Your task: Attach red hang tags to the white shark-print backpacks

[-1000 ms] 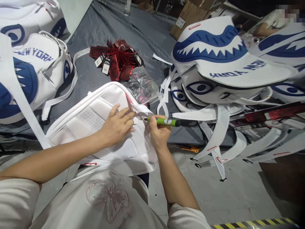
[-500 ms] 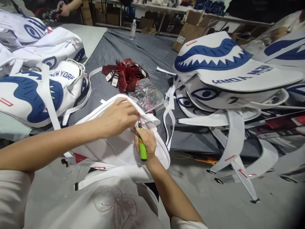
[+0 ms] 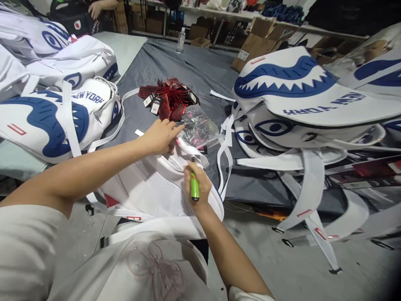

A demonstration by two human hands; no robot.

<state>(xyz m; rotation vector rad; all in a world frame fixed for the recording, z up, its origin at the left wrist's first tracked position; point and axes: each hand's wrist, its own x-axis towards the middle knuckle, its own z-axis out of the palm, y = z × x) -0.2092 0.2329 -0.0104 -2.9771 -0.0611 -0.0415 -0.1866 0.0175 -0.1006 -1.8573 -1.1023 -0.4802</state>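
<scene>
A white backpack (image 3: 164, 190) lies in front of me on the table edge, its perforated padded back and straps showing. Near the top of the bag, my left hand (image 3: 159, 137) grips the fabric, with one finger stretched to the right. My right hand (image 3: 200, 184) is wrapped round a green pen-shaped tool (image 3: 194, 188) with a dark end. Its tip points away from me at the folded white fabric just right of the left hand. I cannot tell whether the tip touches the fabric.
Red tags with strings (image 3: 172, 98) and a clear plastic bag (image 3: 200, 127) lie just beyond the backpack. White-and-blue shark-face backpacks pile up at left (image 3: 46, 121) and right (image 3: 282, 83). A bottle (image 3: 181, 40) stands farther back. Another person's hand (image 3: 95, 10) shows at top left.
My left hand has shifted up and slightly right along the backpack, uncovering its perforated panel. My right hand has moved a little right with the green tool, and the fabric has shifted.
</scene>
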